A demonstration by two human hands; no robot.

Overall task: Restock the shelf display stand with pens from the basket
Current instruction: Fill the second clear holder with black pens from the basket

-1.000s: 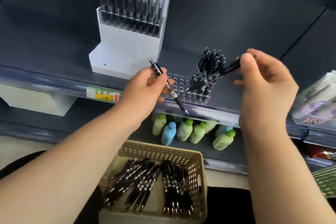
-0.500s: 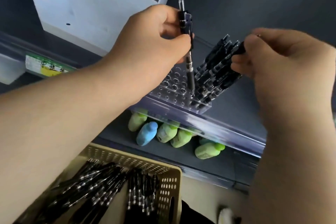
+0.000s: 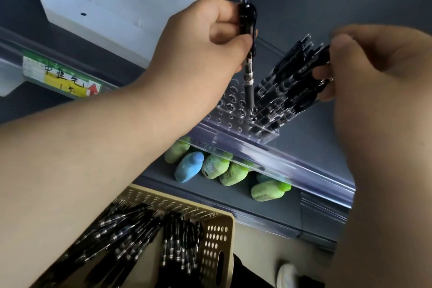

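Observation:
A clear acrylic display stand (image 3: 230, 110) with rows of round holes sits on the dark shelf; its right side is filled with several black pens (image 3: 286, 87). My left hand (image 3: 205, 47) is shut on one black pen (image 3: 249, 77), held upright with its tip at a hole just left of the filled rows. My right hand (image 3: 364, 63) grips the top of a pen standing in the stand at the right. A beige perforated basket (image 3: 218, 236) at the bottom holds several more black pens (image 3: 131, 234).
A white display box (image 3: 121, 4) stands on the shelf at upper left, above a yellow price label (image 3: 66, 79). Green and blue bottle-shaped items (image 3: 217, 168) lie on the lower shelf behind a clear rail (image 3: 292, 166).
The view has come closer to the stand. My left hand swung its pen from slanted to upright and lowered the tip to a hole. My right hand stays on the pens at the right.

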